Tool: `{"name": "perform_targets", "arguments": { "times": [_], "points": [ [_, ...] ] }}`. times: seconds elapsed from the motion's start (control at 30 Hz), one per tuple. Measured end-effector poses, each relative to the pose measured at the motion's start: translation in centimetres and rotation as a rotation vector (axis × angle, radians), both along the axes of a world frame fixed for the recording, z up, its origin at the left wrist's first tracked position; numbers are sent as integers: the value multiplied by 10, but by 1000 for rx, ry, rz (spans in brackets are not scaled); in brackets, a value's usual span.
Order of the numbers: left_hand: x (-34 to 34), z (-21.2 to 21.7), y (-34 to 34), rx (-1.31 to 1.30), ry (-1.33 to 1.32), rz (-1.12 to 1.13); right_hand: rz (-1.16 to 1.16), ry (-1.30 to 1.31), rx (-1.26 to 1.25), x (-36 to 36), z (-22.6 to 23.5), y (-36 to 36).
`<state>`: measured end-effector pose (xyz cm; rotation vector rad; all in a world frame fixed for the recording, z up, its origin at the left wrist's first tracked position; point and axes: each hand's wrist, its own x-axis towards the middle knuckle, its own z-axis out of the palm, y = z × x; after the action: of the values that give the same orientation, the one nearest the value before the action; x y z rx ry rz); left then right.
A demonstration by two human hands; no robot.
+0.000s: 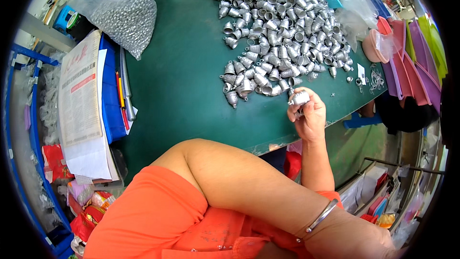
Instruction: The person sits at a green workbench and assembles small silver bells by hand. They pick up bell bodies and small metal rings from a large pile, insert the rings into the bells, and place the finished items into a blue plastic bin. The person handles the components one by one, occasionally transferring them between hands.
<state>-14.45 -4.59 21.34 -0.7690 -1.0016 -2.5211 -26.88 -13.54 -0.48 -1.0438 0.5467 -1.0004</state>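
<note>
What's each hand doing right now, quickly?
Left hand: only partly in view at the lower right; open or closed cannot be told.
Right hand: fingers closed, holding a silver bell-shaped piece.

blue shelving (34,139) stands left of a green table (191,100) above greenish floor (357,146).

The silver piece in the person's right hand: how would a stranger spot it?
Find the green table, then its big heap of silver cup-shaped pieces. Near the heap's lower edge, the right hand holds the silver piece. Its neighbours lie loose on the table; this one is hand-held.
</note>
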Motion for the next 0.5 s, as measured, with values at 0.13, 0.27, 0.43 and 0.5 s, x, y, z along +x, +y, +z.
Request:
{"name": "perform_targets", "arguments": {
  "times": [0.13, 0.27, 0.43, 0.5],
  "points": [
    [-13, -11, -1, 67, 45, -208, 79, -80, 61, 4, 2, 4],
    [-26, -23, -7, 41, 131, -260, 84, -86, 83, 2, 3, 4],
    [-23, -57, -1, -10, 61, 28, 139, -30, 127, 2, 12, -4],
    [7, -80, -10, 11, -57, 325, 118, 57, 206, -2, 18, -11]
  ]
}}
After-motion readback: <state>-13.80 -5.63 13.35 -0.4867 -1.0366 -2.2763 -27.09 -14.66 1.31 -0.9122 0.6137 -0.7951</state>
